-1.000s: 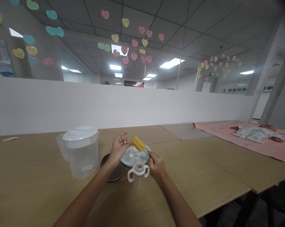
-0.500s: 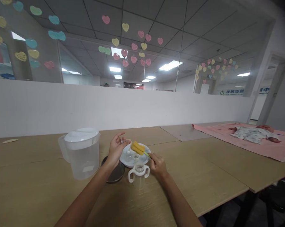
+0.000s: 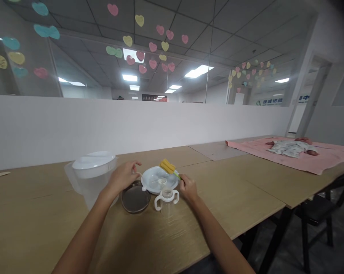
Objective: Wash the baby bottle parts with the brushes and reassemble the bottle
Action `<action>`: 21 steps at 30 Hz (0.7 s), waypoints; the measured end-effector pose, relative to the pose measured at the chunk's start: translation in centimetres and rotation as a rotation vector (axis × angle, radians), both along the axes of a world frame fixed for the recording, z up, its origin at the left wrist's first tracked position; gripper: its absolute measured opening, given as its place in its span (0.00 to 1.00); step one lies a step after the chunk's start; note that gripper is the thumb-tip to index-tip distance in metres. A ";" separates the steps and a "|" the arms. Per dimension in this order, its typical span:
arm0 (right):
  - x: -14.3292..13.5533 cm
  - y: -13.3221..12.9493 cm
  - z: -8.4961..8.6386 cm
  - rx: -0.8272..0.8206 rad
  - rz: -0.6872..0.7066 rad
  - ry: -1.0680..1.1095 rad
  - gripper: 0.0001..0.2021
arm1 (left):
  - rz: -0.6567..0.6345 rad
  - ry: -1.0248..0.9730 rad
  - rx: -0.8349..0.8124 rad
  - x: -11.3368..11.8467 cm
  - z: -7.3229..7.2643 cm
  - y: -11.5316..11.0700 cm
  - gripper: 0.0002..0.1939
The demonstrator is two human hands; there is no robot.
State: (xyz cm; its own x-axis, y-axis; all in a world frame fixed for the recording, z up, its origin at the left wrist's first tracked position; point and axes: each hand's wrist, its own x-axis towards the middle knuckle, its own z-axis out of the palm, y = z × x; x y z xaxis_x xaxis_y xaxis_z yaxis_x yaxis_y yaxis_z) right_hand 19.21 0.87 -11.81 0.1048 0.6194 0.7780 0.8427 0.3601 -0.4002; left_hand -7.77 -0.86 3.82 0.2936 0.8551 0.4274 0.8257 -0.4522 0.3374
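My right hand (image 3: 189, 187) is closed around the green handle of a bottle brush (image 3: 167, 166) with a yellow sponge head, held over a white bowl (image 3: 149, 189). A thin pale line runs across the bowl from the brush side; I cannot tell what it is. At the bowl's left, my left hand (image 3: 124, 176) pinches a thin white straw (image 3: 140, 174), mostly hidden by the fingers. Small clear parts lie in the bowl, including a ring-like piece (image 3: 162, 182). In front of the bowl stands a clear bottle (image 3: 167, 204) upright, uncapped, with two white handles.
A dark round tray (image 3: 135, 198) lies left of the bottle. The lidded clear pitcher (image 3: 94, 167) stands behind my left forearm. Far right, a doll (image 3: 292, 147) in patterned clothes lies on a pink towel (image 3: 323, 163). A black chair (image 3: 317, 209) stands beyond the table's right edge.
My left hand has moved left and down, away from above the bowl, with the straw. The brush stays in my right hand over the bowl. The camera view has turned slightly right.
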 end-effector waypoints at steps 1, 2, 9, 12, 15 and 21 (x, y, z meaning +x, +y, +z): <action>0.0 0.0 0.1 -0.007 0.004 0.004 0.19 | 0.026 0.074 -0.014 -0.1 -0.4 0.3 0.17; -0.1 0.0 0.1 -0.014 0.012 0.007 0.19 | 0.049 0.141 -0.035 -0.2 -1.0 0.7 0.17; -0.3 -0.2 0.4 -0.048 0.051 0.012 0.19 | 0.068 0.359 -0.220 0.2 -3.4 1.9 0.05; -0.4 -0.4 0.4 -0.088 0.043 0.009 0.19 | 0.037 0.383 -0.273 -0.2 -3.2 1.8 0.06; -0.4 -0.5 0.5 -0.080 0.045 0.008 0.19 | 0.012 0.402 -0.308 -0.7 -2.9 1.8 0.09; -0.4 -0.5 0.6 -0.073 -0.005 -0.009 0.18 | 0.040 0.454 -0.288 -0.6 -3.4 2.3 0.09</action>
State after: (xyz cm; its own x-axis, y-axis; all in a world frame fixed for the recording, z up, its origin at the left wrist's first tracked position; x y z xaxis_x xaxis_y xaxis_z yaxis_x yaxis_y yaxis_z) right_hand 18.77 0.39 -11.23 0.1013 0.6742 0.7316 0.8480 0.3260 -0.4179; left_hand -8.39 1.44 0.37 0.3594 0.9331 0.0110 0.9319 -0.3595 0.0481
